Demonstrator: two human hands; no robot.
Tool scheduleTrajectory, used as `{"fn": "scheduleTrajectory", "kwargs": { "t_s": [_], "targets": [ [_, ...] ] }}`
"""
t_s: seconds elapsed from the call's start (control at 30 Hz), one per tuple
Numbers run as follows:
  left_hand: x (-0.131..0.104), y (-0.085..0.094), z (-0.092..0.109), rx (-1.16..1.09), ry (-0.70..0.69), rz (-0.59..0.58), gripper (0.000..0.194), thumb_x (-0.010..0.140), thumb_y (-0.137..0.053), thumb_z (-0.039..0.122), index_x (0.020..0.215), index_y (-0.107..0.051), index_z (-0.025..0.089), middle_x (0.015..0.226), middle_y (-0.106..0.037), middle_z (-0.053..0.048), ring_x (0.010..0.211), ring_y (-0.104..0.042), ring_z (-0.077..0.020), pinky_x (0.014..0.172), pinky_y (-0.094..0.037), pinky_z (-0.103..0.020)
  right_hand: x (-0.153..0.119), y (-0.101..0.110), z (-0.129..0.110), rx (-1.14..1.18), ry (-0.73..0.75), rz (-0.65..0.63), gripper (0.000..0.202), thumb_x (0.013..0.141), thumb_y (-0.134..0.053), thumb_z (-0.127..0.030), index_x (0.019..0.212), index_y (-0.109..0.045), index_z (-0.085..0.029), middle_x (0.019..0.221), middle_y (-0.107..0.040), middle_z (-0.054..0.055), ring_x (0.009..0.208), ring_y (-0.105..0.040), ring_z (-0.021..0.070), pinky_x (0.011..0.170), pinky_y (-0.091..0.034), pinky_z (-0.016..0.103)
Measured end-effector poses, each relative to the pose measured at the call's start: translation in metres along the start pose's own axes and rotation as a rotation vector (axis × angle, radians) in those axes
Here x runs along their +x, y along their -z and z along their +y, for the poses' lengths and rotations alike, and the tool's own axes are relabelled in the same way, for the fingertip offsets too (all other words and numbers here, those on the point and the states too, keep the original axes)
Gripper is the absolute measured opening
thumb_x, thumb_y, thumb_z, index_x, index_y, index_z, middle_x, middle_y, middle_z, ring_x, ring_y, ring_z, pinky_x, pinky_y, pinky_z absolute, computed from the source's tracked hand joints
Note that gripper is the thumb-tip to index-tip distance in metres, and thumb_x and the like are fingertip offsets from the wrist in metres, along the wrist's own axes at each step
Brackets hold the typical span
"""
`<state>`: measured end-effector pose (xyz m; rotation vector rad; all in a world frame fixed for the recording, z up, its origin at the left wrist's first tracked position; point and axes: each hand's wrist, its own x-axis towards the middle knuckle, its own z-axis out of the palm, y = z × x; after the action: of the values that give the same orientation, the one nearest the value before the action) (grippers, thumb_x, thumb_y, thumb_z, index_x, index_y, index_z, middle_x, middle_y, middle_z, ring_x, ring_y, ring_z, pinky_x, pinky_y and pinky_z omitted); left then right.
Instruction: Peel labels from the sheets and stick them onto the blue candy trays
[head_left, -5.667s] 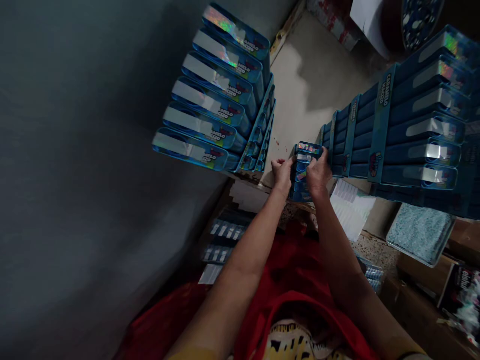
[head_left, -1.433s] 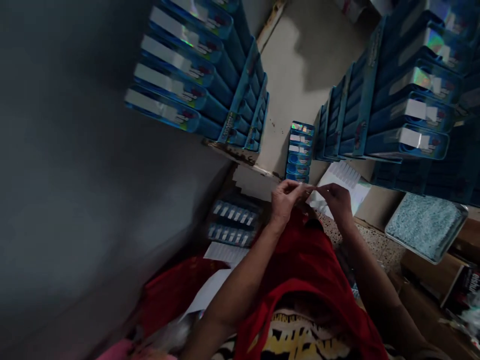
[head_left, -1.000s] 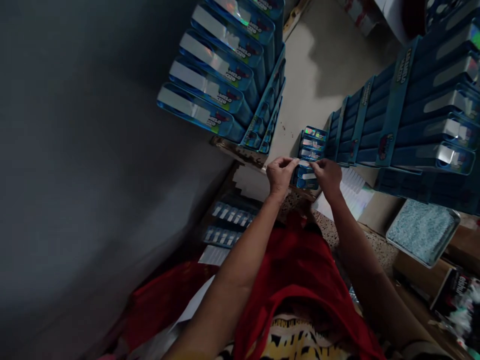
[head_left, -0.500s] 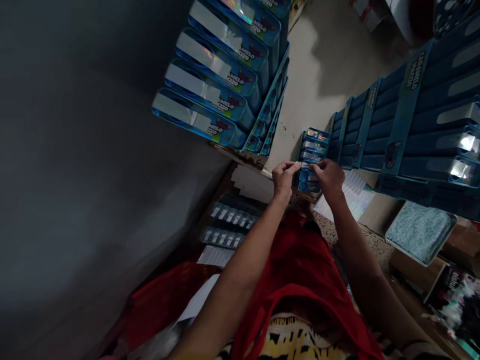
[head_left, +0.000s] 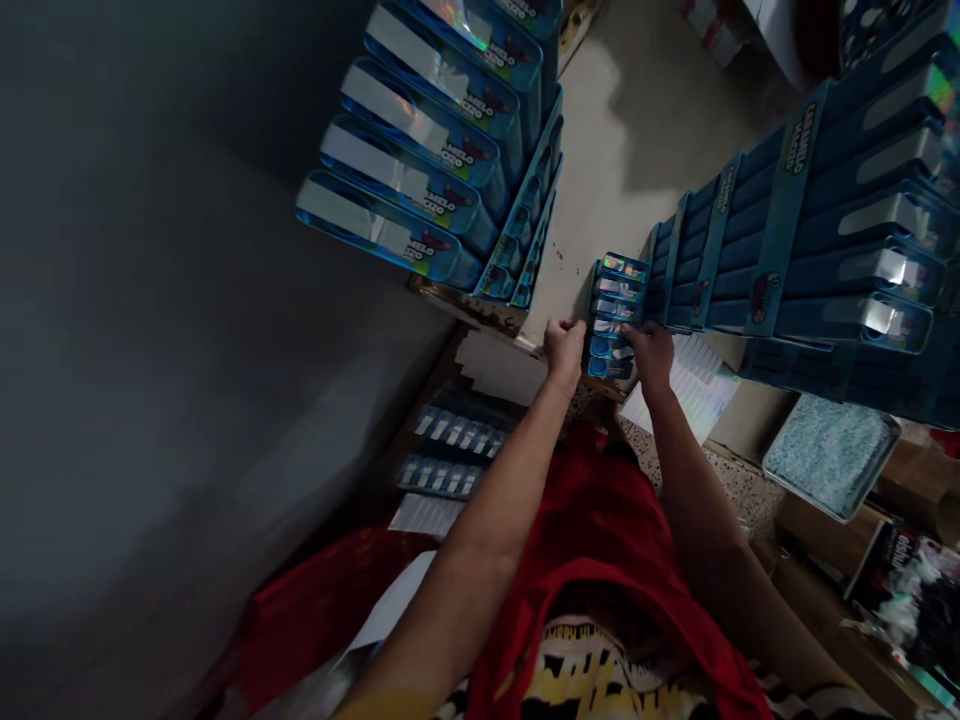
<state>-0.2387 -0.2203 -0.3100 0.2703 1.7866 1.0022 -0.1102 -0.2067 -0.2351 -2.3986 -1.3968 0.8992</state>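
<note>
A row of small blue packs (head_left: 616,285) with silver stickers sits at the middle of the surface. My left hand (head_left: 565,350) is at the row's left edge, fingers curled closed; whether anything is between them is hidden. On the right side, my right hand (head_left: 652,352) is closed, its thumb and fingertip at the right end of a silver sticker (head_left: 606,327) on one pack. The lowest packs in the row show a round blue mark. Sheets of pale stickers (head_left: 684,388) lie just below my right hand.
Tall blue packs stand stacked at left (head_left: 405,185) and right (head_left: 806,250), flanking the pale tabletop (head_left: 592,170). A pale blue speckled tray (head_left: 829,455) is at lower right. More small packs (head_left: 457,435) lie at lower left, beside a grey wall (head_left: 150,350).
My left hand has drawn off the sticker to the left edge of the row, its fingers curling in. My right hand stays at the sticker's right end. The view has shifted slightly.
</note>
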Motion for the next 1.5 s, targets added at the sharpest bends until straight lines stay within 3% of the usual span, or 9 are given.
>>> {"fn": "scheduleTrajectory", "kwargs": {
  "t_s": [0.1,0.2,0.3,0.43,0.67,0.9,1.07,1.27,1.5],
  "targets": [
    [-0.009,0.012,0.002,0.121,-0.150,0.124,0.020,0.076,-0.069,0.015,0.081,-0.051,0.023,0.081,-0.062,0.000,0.077,-0.059,-0.0162,0.081,-0.047,-0.029,-0.008,0.007,0.004,0.071,0.037,0.020,0.038,0.089,-0.060,-0.053,0.064,-0.058,-0.024,0.066,-0.058,0.000,0.069,-0.054,0.0188,0.065,-0.035,0.030],
    [-0.038,0.037,0.002,0.099,-0.290,0.136,0.016,0.088,-0.070,0.031,0.086,-0.057,0.022,0.087,-0.067,-0.004,0.083,-0.063,-0.0182,0.084,-0.049,-0.031,-0.020,0.016,0.007,0.218,0.092,0.027,0.049,0.095,-0.051,-0.063,0.068,-0.059,-0.023,0.065,-0.058,0.000,0.067,-0.055,0.0185,0.063,-0.037,0.029],
    [-0.077,0.059,0.001,-0.015,-0.224,-0.095,0.041,0.089,-0.069,0.060,0.092,-0.067,0.020,0.085,-0.071,-0.005,0.074,-0.065,-0.0170,0.074,-0.052,-0.029,-0.031,0.023,0.003,0.308,0.128,0.012,0.052,0.093,-0.051,-0.068,0.069,-0.059,-0.023,0.062,-0.054,-0.002,0.065,-0.053,0.0168,0.061,-0.037,0.028],
    [-0.109,0.065,0.010,-0.343,0.168,-0.468,0.078,0.072,-0.066,0.089,0.098,-0.073,0.016,0.088,-0.076,-0.010,0.063,-0.066,-0.0161,0.058,-0.051,-0.027,-0.044,0.027,-0.012,0.308,0.185,0.001,0.052,0.092,-0.055,-0.068,0.066,-0.054,-0.023,0.063,-0.052,-0.003,0.067,-0.050,0.0153,0.062,-0.036,0.027],
    [-0.113,0.063,0.035,-0.372,0.144,-0.333,0.047,0.057,-0.095,0.051,0.075,-0.066,0.018,0.069,-0.066,0.001,0.054,-0.053,-0.0089,0.050,-0.040,-0.022,-0.056,0.038,-0.019,0.352,0.167,-0.165,0.048,0.091,-0.052,-0.070,0.079,-0.056,-0.024,0.066,-0.059,-0.003,0.070,-0.058,0.0163,0.064,-0.041,0.028],
    [-0.097,0.081,0.040,-0.151,-0.136,-0.208,0.028,0.069,-0.087,0.040,0.067,-0.067,0.020,0.062,-0.057,0.002,0.057,-0.048,-0.0120,0.056,-0.037,-0.026,-0.050,0.055,-0.009,0.629,-0.092,-0.598,0.072,0.048,-0.091,-0.036,0.111,-0.057,-0.022,0.074,-0.072,-0.006,0.072,-0.069,0.0175,0.070,-0.051,0.030],
    [-0.080,0.079,0.034,-0.003,-0.292,-0.151,0.020,0.075,-0.082,0.036,0.068,-0.072,0.020,0.068,-0.062,0.000,0.071,-0.058,-0.0173,0.069,-0.044,-0.028,-0.048,0.034,0.000,0.530,-0.049,-0.377,0.058,0.057,-0.086,-0.041,0.101,-0.053,-0.024,0.071,-0.070,-0.007,0.073,-0.071,0.0203,0.074,-0.054,0.035],
    [-0.057,0.059,0.020,0.098,-0.394,-0.078,0.019,0.078,-0.081,0.033,0.066,-0.072,0.020,0.073,-0.067,-0.002,0.075,-0.060,-0.0181,0.079,-0.045,-0.030,-0.035,0.020,-0.009,0.076,0.132,-0.086,0.040,0.073,-0.074,-0.033,0.104,-0.050,-0.026,0.082,-0.072,-0.001,0.089,-0.073,0.0261,0.084,-0.052,0.041],
    [-0.049,0.053,0.015,0.076,-0.281,-0.058,0.017,0.077,-0.081,0.030,0.066,-0.073,0.020,0.072,-0.067,-0.001,0.074,-0.059,-0.0179,0.077,-0.045,-0.029,-0.024,0.013,-0.019,-0.098,0.164,-0.067,0.044,0.074,-0.072,-0.030,0.112,-0.050,-0.026,0.083,-0.075,0.000,0.094,-0.072,0.0297,0.088,-0.050,0.042]
  ]
}}
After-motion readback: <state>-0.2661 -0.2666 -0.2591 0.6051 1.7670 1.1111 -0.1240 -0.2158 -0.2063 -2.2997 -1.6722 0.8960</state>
